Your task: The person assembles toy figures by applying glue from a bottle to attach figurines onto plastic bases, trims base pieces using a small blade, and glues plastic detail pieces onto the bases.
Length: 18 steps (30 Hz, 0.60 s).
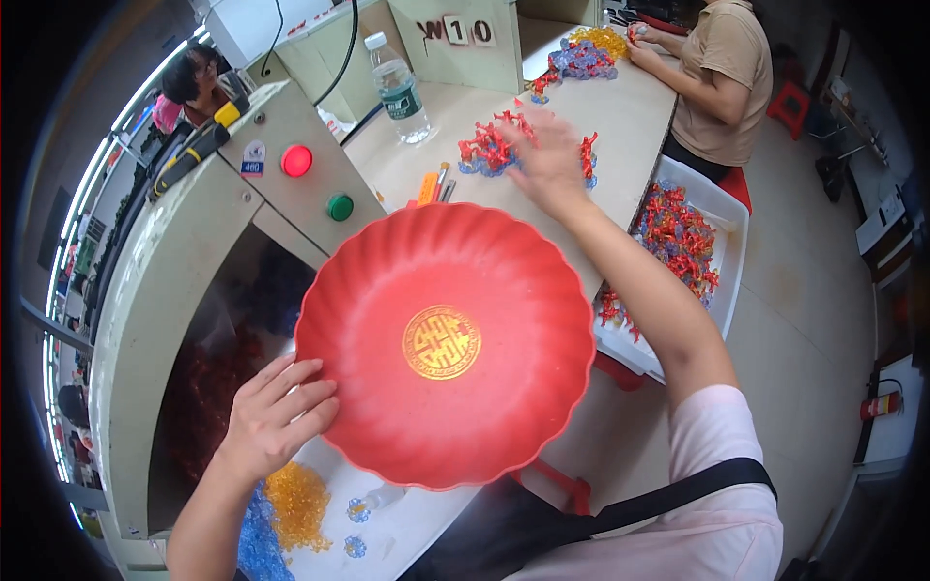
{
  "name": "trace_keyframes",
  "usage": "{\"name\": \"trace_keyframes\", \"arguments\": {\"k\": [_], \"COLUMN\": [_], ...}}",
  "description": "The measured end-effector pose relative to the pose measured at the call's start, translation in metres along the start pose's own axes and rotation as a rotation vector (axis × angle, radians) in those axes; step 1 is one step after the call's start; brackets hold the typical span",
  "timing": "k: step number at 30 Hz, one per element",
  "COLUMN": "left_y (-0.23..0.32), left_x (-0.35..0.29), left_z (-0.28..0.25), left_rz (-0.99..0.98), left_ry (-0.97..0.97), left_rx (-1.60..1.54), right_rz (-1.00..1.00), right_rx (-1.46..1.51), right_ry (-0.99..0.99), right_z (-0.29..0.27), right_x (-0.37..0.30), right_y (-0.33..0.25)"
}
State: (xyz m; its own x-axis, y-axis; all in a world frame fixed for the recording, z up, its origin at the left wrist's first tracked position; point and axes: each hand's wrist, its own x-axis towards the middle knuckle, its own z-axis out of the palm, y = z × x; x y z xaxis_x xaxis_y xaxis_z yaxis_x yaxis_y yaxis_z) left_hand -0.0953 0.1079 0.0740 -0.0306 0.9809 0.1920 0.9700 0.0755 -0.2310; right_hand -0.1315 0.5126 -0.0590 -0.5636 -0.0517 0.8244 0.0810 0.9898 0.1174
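Observation:
My left hand [281, 416] is closed on the rim of a red scalloped bowl [387, 426] with a gold emblem in its middle. The bowl is tilted, its inside toward me, with no pieces in it. My right arm reaches far across the table. At its end, my right hand [550, 165], a little blurred, is spread over a pile of small red and clear blue plastic pieces [487, 145]. Part of that pile is hidden under the hand. Below the bowl lie loose yellow pieces [298, 504] and clear blue pieces [257, 542].
A machine with a red button [296, 161] and a green button [340, 207] stands at left. Behind the bowl is a water bottle [397, 92]. A white bin [731, 252] of red and blue pieces is at right. Another person [722, 87] works at the table's far end.

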Motion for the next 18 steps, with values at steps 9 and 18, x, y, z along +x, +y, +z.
{"name": "trace_keyframes", "arguments": {"k": [9,18], "left_y": [-0.017,-0.022], "left_x": [0.046,0.071], "left_z": [0.033,0.081], "left_rz": [0.137,0.036], "left_ry": [0.075,0.115], "left_rx": [-0.063,-0.14], "right_rz": [0.526,0.566], "right_rx": [0.299,0.408], "right_ry": [-0.176,-0.112], "right_z": [0.029,0.068], "right_x": [-0.027,-0.014], "right_y": [0.033,0.057]}}
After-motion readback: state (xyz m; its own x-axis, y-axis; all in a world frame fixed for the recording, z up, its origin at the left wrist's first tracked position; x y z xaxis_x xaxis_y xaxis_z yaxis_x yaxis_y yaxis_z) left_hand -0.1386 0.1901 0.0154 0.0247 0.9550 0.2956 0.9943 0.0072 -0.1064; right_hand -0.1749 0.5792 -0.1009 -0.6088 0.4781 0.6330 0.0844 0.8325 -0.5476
